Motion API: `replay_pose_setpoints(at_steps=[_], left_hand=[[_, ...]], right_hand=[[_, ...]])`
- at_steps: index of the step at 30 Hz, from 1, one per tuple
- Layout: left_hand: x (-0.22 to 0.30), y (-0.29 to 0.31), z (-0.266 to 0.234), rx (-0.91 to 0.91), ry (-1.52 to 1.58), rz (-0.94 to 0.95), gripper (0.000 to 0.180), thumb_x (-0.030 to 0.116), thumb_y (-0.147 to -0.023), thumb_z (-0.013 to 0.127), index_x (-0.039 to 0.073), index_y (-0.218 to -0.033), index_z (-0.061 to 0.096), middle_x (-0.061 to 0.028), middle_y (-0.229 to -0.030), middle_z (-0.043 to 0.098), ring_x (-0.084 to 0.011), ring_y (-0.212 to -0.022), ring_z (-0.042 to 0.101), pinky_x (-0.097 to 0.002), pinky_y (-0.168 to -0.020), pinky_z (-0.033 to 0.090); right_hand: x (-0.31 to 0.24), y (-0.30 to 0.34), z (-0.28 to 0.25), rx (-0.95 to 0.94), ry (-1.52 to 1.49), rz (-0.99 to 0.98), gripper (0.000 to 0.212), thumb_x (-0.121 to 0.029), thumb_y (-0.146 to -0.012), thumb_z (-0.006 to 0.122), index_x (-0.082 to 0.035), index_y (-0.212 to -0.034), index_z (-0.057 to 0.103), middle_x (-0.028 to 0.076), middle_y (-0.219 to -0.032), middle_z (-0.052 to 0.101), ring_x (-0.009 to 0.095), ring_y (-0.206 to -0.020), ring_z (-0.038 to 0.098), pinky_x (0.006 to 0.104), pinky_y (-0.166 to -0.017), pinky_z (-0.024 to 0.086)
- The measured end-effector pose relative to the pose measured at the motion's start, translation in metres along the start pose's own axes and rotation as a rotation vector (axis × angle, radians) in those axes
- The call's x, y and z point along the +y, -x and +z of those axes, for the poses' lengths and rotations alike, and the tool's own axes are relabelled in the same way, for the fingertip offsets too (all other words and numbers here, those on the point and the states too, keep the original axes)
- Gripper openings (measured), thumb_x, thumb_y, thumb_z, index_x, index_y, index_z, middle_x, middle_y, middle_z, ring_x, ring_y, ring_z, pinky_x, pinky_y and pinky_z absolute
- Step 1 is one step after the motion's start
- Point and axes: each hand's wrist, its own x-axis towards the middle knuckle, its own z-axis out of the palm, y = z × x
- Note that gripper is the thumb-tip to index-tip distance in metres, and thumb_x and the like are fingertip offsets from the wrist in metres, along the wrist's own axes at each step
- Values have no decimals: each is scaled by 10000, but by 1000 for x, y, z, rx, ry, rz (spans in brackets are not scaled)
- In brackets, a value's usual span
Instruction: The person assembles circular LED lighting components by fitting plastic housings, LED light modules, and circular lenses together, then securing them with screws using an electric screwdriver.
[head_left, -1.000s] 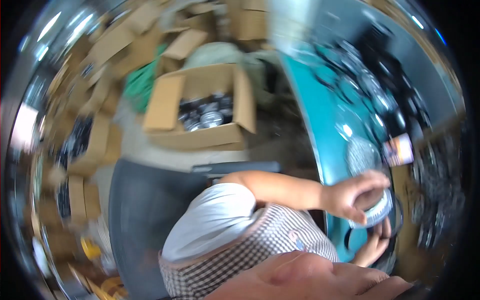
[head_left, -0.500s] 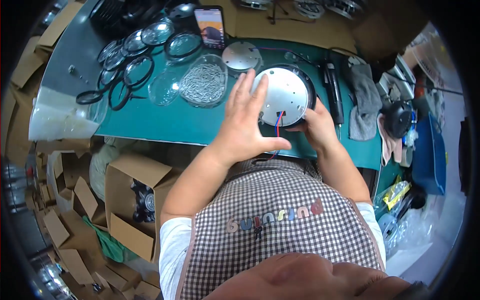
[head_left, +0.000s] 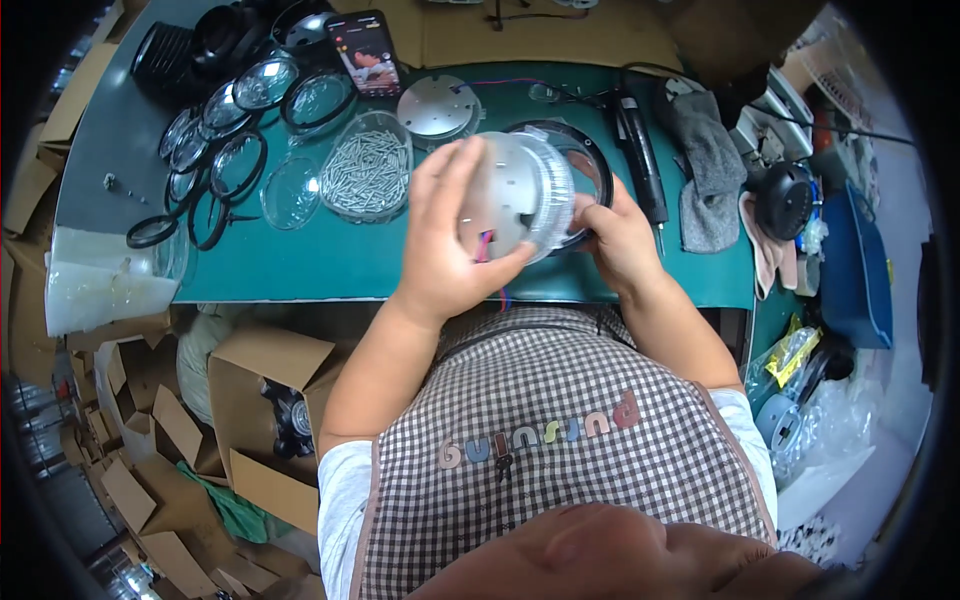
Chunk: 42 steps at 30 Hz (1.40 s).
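Head view: the work surface is a green-topped table (head_left: 250, 270) running across the upper half, with open cartons (head_left: 275, 485) on the floor at lower left and a blue bin (head_left: 855, 265) at far right. On the table, from left to right, lie a group of black-rimmed clear covers (head_left: 238, 163), a phone (head_left: 366, 60) with a lit screen, an oval clear dish (head_left: 362, 219) filled with screws (head_left: 365, 165), a flat silver disc (head_left: 436, 106), a black power screwdriver (head_left: 640, 160) and a grey cloth (head_left: 712, 200). The round lamp unit (head_left: 505, 195), a silver plate with a clear ribbed rim, is above the table's near edge, tilted, directly left of a black ring (head_left: 601, 165) and partly covering it. The left hand (head_left: 435, 235) is clamped on the lamp unit, fingers along the upper left edge and thumb at the lower edge. The right hand (head_left: 620, 240) grips the black ring, thumb on the inner side; its other fingers are mostly hidden behind the ring. Motion blur softens the lamp unit's face, and whether its rim touches the ring cannot be determined. Compared with half a second ago, the lamp unit is out of the black ring, where it sat flat, and the left fingers, formerly spread, are closed around it.
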Motion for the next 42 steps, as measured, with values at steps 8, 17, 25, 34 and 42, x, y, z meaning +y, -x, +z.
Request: replay_pose_setpoints(at_steps=[8,17,25,34,42], left_hand=[[15,4,-1,-12,-252,136,956,250,-565,881,80,-1420,491,-204,-1413,389,-389,-1238,478,-459,-1031,433],[18,3,14,-75,-269,142,943,235,-550,883,96,-1405,508,-211,-1384,404,-396,-1205,496,-458,-999,447],[15,1,19,-106,-270,78,955,252,-557,887,77,-1409,492,-238,-1371,416,-417,-1217,478,-471,-1019,434],[18,3,30,-68,-302,3,927,267,-571,899,63,-1385,505,-238,-1357,424,-413,-1197,485,-471,-984,456],[21,8,34,-72,-425,8,993,300,-566,908,69,-1421,460,-253,-1375,411,-432,-1239,447,-487,-1018,426]], right_hand=[[2,9,-2,8,-72,-1,577,-160,-1018,461,-85,-1534,216,218,-1330,573,282,-1072,659,386,-748,600],[21,6,-2,-51,-94,-180,593,-438,-1064,408,-34,-1492,342,119,-1303,576,189,-1123,605,309,-896,530],[26,5,-6,-68,-73,-151,582,-443,-1065,399,-32,-1476,362,116,-1293,574,186,-1128,600,301,-900,530],[22,5,-2,-57,-61,-124,572,-448,-1060,414,-34,-1455,393,109,-1228,606,174,-1049,628,281,-771,568],[13,8,6,-28,-99,-34,531,-387,-1056,459,-21,-1438,407,120,-1197,618,186,-1023,643,306,-760,581]])
